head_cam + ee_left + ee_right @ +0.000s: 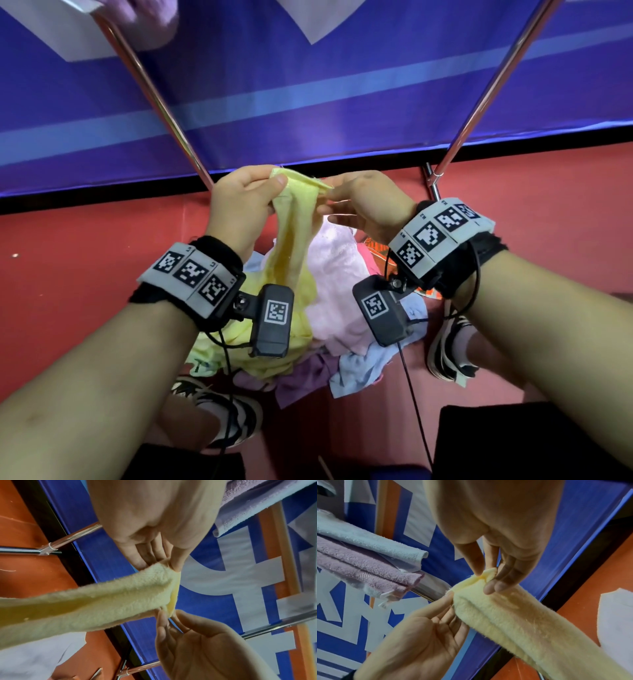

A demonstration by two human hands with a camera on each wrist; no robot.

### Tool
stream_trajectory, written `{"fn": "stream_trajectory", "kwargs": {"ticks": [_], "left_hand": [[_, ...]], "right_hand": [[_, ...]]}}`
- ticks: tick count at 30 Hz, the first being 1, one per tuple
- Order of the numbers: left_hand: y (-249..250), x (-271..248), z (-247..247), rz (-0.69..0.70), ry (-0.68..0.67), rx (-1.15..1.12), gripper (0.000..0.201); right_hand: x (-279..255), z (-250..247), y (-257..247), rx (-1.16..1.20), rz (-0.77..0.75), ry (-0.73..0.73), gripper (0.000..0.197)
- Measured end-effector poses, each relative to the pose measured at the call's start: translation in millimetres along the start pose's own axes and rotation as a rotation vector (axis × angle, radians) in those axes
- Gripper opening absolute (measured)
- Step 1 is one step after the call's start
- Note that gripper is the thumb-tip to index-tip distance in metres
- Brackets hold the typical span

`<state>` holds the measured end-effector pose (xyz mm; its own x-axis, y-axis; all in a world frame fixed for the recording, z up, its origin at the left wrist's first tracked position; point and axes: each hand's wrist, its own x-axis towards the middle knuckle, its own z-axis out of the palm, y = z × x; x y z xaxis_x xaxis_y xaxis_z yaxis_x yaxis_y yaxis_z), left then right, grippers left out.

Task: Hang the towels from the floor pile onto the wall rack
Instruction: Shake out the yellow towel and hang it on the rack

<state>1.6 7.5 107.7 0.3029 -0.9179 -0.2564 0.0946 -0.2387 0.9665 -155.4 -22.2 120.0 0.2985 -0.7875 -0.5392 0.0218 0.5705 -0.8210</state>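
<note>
I hold a yellow towel [294,246] up by its top edge, and its lower part hangs down into the floor pile. My left hand [270,192] grips the bunched top, thumb on the front. Beside it, my right hand [329,202] pinches the same edge's corner. The wrist views show the yellow towel [85,608] [522,622] pinched between both hands. The pile holds a pink towel [339,291], a light blue towel [359,373] and a purple towel [301,380]. Two metal rack poles [154,92] [496,92] rise behind my hands.
Folded pink and pale blue towels [368,561] hang over the rack's bar, and a pink towel [154,20] shows at the top left. A blue banner wall [342,102] stands behind the rack. My sneakers [226,414] [452,346] flank the pile on the red floor [85,257].
</note>
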Motion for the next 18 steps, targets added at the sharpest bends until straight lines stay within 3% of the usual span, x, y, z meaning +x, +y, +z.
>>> {"fn": "stream_trajectory", "kwargs": {"ticks": [7,10,12,15,18], "left_hand": [[0.4,-3.4,1.2,0.020,-0.104,0.040,0.017],[0.2,-6.6,1.9,0.030,-0.175,0.126,0.020],[0.0,-10.3,4.0,0.022,-0.225,0.165,0.018],[1.5,-12.7,5.6,-0.019,-0.257,0.148,0.011],[2.6,-11.4,4.7,-0.062,-0.245,0.109,0.010]], "right_hand": [[4.9,-4.6,6.7,-0.165,0.004,0.042,0.017],[8.4,-5.5,10.3,-0.357,-0.124,0.116,0.039],[7.3,-2.2,11.0,-0.363,-0.199,0.058,0.047],[4.1,4.3,11.6,-0.249,-0.278,-0.052,0.032],[3.1,2.4,9.3,-0.235,-0.320,-0.061,0.023]]}}
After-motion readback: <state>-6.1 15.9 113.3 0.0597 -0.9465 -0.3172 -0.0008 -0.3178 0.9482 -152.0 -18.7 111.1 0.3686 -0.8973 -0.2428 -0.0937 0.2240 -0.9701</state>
